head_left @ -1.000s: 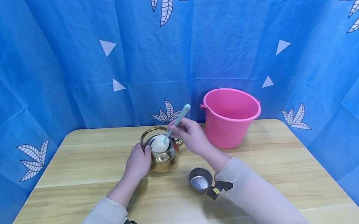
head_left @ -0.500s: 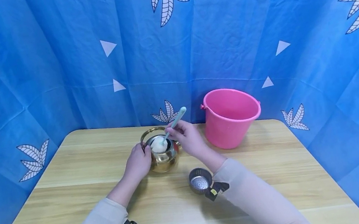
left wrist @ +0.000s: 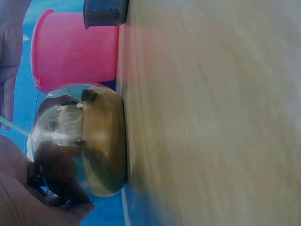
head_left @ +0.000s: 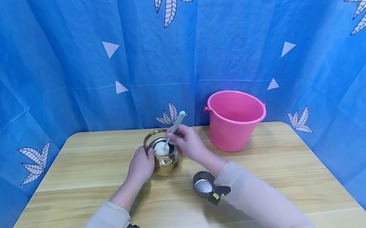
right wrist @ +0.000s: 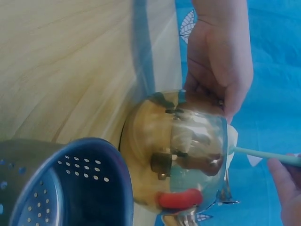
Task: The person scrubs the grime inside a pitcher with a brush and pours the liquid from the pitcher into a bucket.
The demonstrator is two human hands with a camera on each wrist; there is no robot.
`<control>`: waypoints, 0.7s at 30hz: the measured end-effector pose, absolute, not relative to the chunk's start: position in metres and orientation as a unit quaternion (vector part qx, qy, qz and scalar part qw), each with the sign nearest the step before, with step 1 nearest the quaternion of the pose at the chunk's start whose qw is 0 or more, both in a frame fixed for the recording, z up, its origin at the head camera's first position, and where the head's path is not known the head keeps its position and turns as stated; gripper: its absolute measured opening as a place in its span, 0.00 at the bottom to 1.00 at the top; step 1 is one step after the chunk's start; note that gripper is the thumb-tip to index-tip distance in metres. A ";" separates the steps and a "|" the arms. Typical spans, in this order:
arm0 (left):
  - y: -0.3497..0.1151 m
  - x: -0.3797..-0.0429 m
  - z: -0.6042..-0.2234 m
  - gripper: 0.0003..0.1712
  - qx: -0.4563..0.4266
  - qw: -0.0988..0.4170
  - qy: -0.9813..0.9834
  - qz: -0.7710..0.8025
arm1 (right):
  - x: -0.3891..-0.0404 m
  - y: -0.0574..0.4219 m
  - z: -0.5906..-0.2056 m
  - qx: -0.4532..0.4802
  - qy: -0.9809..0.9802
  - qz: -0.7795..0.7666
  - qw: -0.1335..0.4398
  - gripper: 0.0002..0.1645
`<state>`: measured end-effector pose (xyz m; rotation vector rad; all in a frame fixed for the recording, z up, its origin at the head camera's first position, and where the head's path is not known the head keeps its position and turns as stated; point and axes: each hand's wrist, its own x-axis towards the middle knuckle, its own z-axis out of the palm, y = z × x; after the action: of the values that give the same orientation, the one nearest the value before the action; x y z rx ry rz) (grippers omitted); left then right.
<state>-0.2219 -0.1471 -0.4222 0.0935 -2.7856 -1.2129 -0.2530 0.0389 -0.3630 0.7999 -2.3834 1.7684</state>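
A: Item one, and its place?

B: One kettle [head_left: 167, 167], round-bodied, polished gold-coloured finish; standing on the wooden table [head_left: 76, 208]. Clock centred on it, twelve being away from the person. Its arched handle [head_left: 153, 133]: rising toward eleven o'clock.

A: Hands?

B: Left hand [head_left: 141, 164], at nine o'clock: gripping the kettle by the rim and handle foot, thumb at the mouth's edge. Right hand [head_left: 191, 144], between two and three: pinching a pale green stick [head_left: 177, 123], which leans up toward one o'clock.

A: Item at the stick's lower end?

B: A white rounded mass [head_left: 161, 149], in the kettle's mouth. Whether fixed to the stick: cannot tell. Probably soft and light, sponge-like, likely to give under pressure.

A: Handling, kettle?

B: Judged stiff metal; interior largely hidden, so weight uncertain. Glossy belly likely slippery, more so if wet; prone to dents rather than breakage. Best hold: arched handle for lifting, rim at nine for steadying.

A: Handling, stick?

B: Slim, light, apparently plastic; may flex slightly. Hold between thumb and fingers, partway down the shaft.

A: Neighbouring stock?

B: One perforated metal cup [head_left: 203, 186], four o'clock, near. One pink bucket [head_left: 230, 136], between two and three, beyond the right hand.
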 end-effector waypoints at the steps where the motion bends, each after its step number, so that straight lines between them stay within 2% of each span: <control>1: -0.147 -0.222 -0.422 0.30 0.031 0.051 -0.915 -0.398 | -0.253 0.038 -0.363 0.260 -0.779 0.569 0.038 0.07; 21: -0.148 -0.223 -0.423 0.30 0.026 0.050 -0.914 -0.402 | -0.249 0.032 -0.370 0.284 -0.829 0.473 0.095 0.06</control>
<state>-0.2228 -0.1481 -0.4233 0.0778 -2.7838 -1.2240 -0.2494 0.0319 -0.3703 0.8421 -2.4563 1.4018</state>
